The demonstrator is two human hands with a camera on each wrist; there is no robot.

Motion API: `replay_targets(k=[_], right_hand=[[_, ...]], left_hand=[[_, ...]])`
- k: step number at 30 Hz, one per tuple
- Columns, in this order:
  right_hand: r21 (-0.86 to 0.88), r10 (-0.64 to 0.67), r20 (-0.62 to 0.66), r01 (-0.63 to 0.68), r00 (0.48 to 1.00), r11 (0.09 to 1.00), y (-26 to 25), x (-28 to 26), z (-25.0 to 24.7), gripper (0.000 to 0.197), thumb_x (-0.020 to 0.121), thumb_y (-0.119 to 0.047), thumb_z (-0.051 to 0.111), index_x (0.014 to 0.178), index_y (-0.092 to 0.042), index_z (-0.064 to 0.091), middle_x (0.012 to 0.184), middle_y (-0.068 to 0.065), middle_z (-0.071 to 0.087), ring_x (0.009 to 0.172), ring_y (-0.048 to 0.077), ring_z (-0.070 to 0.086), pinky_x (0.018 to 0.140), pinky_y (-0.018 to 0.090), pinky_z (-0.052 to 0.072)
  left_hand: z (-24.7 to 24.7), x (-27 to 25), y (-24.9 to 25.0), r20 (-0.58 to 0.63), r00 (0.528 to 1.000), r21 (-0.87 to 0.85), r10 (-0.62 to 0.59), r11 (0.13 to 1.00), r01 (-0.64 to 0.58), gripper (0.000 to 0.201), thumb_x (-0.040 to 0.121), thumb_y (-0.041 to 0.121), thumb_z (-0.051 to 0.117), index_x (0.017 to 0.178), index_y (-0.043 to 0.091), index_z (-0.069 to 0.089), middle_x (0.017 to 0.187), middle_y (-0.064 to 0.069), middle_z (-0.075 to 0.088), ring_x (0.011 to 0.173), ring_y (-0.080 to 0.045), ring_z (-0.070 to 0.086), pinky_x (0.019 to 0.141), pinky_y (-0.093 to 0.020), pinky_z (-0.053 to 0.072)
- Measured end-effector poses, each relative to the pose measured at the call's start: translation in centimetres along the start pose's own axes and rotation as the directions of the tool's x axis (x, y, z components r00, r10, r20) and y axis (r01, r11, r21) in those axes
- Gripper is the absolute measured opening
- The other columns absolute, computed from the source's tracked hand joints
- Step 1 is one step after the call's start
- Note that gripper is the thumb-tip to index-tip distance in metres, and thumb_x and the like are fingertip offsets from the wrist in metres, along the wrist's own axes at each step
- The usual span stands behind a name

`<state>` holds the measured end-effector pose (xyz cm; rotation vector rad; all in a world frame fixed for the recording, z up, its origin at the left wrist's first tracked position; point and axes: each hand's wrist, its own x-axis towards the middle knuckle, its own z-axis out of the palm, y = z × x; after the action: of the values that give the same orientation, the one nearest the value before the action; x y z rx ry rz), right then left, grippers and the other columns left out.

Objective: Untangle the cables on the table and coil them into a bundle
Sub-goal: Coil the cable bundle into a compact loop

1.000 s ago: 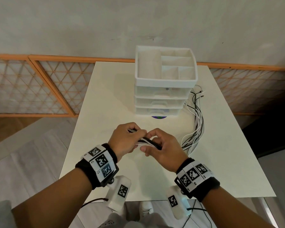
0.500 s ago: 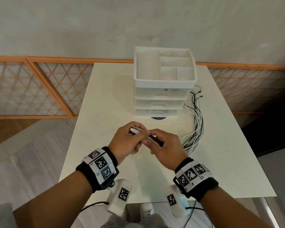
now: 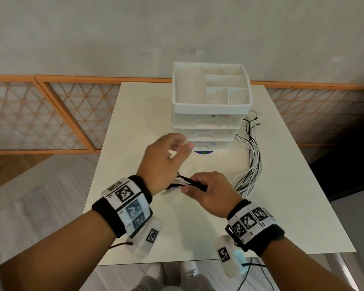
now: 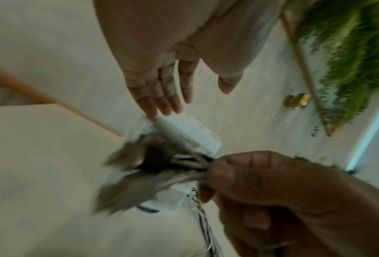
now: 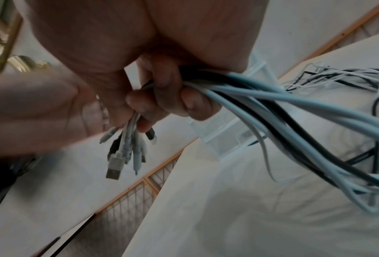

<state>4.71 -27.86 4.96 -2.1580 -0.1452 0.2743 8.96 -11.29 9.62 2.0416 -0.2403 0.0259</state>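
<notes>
1. One right hand has its grip clamped on the cables, fingers curled round the gathered strands just above the near middle of the table.
2. One left hand hovers above and to the left of the right hand; its grip is apart, four fingers straight and the thumb spread, holding nothing.
3. The cables are black and white. An exact count cannot be told; in the right wrist view at least five plug ends hang below the fist, one of them a flat USB plug.
4. From the fist the strands run right and lie on the table along the right side of the drawer unit, their far ends beside its back right corner.
5. One white drawer unit stands at the far middle of the table, with three stacked drawers and an open top tray split into several compartments.
6. One small purple disc shows at the foot of the unit.
7. Two wristbands with black-and-white markers sit on the two wrists.
</notes>
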Motion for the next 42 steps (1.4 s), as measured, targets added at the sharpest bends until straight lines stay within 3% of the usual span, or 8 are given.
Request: replay_targets(k=[4, 8, 17, 21, 28, 31, 35, 42], right_hand=[[-0.089, -0.198, 0.000, 0.197, 0.980, 0.976, -1.5, 0.4, 0.4, 0.009, 0.085, -0.007, 0.062, 0.079, -0.013, 0.065, 0.066, -0.004, 0.058, 0.061, 0.008, 0.053, 0.056, 0.025, 0.040], [-0.085, -0.144, -0.130, 0.133, 0.981, 0.987, -1.5, 0.4, 0.1, 0.009, 0.079, 0.001, 0.058, 0.074, -0.003, 0.064, 0.061, -0.001, 0.060, 0.062, 0.023, 0.060, 0.057, 0.033, 0.046], [0.203, -0.056, 0.046, 0.046, 0.997, 0.978, 1.5, -1.8, -4.1, 0.016, 0.097, -0.028, 0.061, 0.090, -0.026, 0.075, 0.056, -0.005, 0.051, 0.054, 0.012, 0.045, 0.057, 0.024, 0.040], [-0.061, 0.020, 0.057, -0.016, 0.998, 0.998, 2.1, -1.5, -3.5, 0.012, 0.091, -0.039, 0.067, 0.090, -0.039, 0.078, 0.057, -0.009, 0.062, 0.052, 0.008, 0.050, 0.057, 0.023, 0.043], [-0.186, 0.047, -0.064, -0.058, 0.997, 0.981, 3.5, -1.8, -5.2, 0.070, 0.077, -0.082, 0.044, 0.079, -0.018, 0.075, 0.052, 0.001, 0.050, 0.051, 0.006, 0.041, 0.056, 0.030, 0.040], [0.075, 0.072, -0.159, -0.061, 0.985, 0.995, 2.7, -2.4, -6.5, 0.031, 0.092, -0.047, 0.059, 0.069, -0.035, 0.077, 0.050, -0.008, 0.045, 0.046, 0.002, 0.040, 0.052, 0.013, 0.034], [0.240, 0.029, -0.333, 0.054, 0.943, 0.969, 1.2, -1.7, -5.0, 0.047, 0.093, -0.024, 0.066, 0.050, -0.043, 0.064, 0.045, -0.012, 0.048, 0.041, 0.001, 0.043, 0.051, 0.007, 0.034], [0.328, -0.070, -0.456, 0.240, 0.887, 0.914, -2.2, -1.1, -1.2, 0.015, 0.093, -0.017, 0.065, 0.088, -0.014, 0.078, 0.051, -0.017, 0.056, 0.048, 0.000, 0.050, 0.055, 0.007, 0.037]], left_hand=[[2.3, -0.4, 1.7, 0.409, 0.911, 0.192, 0.054, 0.971, -0.143, 0.055, 0.091, 0.069, 0.029, 0.095, 0.027, 0.065, 0.094, 0.007, 0.072, 0.087, -0.011, 0.067, 0.086, -0.035, 0.052], [3.1, -0.5, 0.1, 0.410, 0.908, 0.359, -0.088, 0.931, -0.072, 0.074, 0.086, 0.077, 0.007, 0.082, 0.024, 0.058, 0.076, 0.001, 0.069, 0.074, -0.018, 0.065, 0.079, -0.040, 0.052], [-0.9, 0.3, -1.0, 0.598, 0.776, 0.283, -0.202, 0.959, 0.032, 0.057, 0.099, 0.057, 0.034, 0.082, 0.020, 0.074, 0.053, 0.006, 0.042, 0.035, -0.003, 0.040, 0.043, -0.010, 0.033], [-0.7, 0.2, -2.1, 0.664, 0.715, 0.434, -0.219, 0.892, -0.130, 0.045, 0.099, 0.054, 0.040, 0.085, 0.026, 0.072, 0.057, 0.005, 0.049, 0.052, -0.008, 0.045, 0.060, -0.024, 0.037], [-1.8, 1.5, -3.4, 0.397, 0.898, 0.412, -0.190, 0.911, 0.010, 0.042, 0.099, 0.045, 0.046, 0.083, 0.017, 0.073, 0.074, 0.002, 0.065, 0.060, -0.007, 0.055, 0.057, -0.020, 0.040], [-2.0, 2.0, -3.3, 0.189, 0.963, 0.135, -0.190, 0.977, 0.166, 0.042, 0.099, 0.039, 0.050, 0.067, 0.016, 0.064, 0.065, -0.005, 0.059, 0.054, -0.019, 0.051, 0.057, -0.030, 0.041], [-0.1, 2.5, -3.0, 0.002, 0.944, -0.223, -0.331, 0.920, 0.323, 0.034, 0.101, 0.033, 0.047, 0.084, 0.012, 0.067, 0.063, 0.000, 0.043, 0.051, -0.018, 0.034, 0.055, -0.027, 0.030], [1.4, 0.3, 2.4, 0.314, 0.919, -0.214, -0.240, 0.925, 0.315, 0.053, 0.085, 0.073, 0.034, 0.075, 0.023, 0.052, 0.052, 0.015, 0.046, 0.047, -0.003, 0.041, 0.057, -0.026, 0.034]])
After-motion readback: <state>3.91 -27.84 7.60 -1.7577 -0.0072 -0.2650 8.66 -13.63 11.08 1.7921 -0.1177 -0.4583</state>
